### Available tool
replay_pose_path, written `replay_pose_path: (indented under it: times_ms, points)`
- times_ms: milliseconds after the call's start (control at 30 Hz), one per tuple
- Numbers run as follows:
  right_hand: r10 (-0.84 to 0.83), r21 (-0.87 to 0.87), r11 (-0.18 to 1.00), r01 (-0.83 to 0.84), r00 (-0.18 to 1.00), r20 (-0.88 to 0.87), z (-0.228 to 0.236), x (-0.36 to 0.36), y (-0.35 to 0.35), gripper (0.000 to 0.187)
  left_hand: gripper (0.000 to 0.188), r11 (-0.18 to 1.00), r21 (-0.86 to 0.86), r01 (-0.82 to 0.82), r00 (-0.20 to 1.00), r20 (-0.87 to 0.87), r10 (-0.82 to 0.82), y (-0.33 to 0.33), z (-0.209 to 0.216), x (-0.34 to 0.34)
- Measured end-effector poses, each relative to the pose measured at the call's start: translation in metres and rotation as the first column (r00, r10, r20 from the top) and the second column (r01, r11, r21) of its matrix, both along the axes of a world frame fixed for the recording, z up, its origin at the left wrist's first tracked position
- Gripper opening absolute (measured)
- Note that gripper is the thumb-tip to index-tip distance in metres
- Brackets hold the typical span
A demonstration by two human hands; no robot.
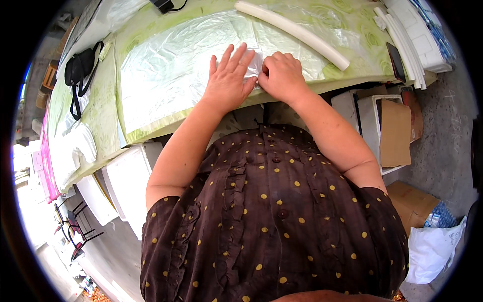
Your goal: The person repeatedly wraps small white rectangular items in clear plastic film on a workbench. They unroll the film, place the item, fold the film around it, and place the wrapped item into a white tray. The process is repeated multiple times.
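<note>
On the plastic-covered table, a small clear plastic bag (255, 61) lies between my hands. My left hand (229, 75) rests flat at the bag's left side, its fingers stretched out and spread. At the bag's right edge, the curled fingers of my right hand (283, 76) are closed, thumb and forefinger pinching near its lower corner. My right palm and most of its fingertips are hidden from above.
A long white roll (297, 32) lies beyond my right hand. Clear sheeting (166, 70) covers the green patterned tablecloth (103, 113). A phone (396, 62) and white tubes (402, 45) are at right, a black bag (79, 69) at left. Boxes (395, 132) stand below the table.
</note>
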State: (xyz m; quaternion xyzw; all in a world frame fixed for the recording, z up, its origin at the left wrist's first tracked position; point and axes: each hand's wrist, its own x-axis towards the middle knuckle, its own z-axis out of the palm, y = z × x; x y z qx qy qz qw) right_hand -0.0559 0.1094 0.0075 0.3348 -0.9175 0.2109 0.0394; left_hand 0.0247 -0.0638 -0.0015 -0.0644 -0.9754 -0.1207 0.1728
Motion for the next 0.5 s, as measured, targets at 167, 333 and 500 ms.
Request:
replay_pose_path:
  times_ms: [167,333,500]
  points:
    - [-0.011,-0.096,0.995,0.012,1.0,0.009,0.001,-0.002,0.0,0.049,0.062,0.998,-0.053,-0.025,0.968,0.247,0.037,0.003,0.004,-0.001]
    - [0.028,0.207,0.977,-0.049,0.995,0.099,0.018,-0.012,-0.006,0.062,0.058,0.999,-0.04,-0.013,0.991,0.131,0.018,0.004,0.006,0.006]
    - [0.011,0.218,0.975,-0.034,0.994,0.106,0.017,-0.014,-0.009,0.06,0.043,0.868,0.41,0.279,0.958,-0.18,-0.223,0.014,0.003,0.062]
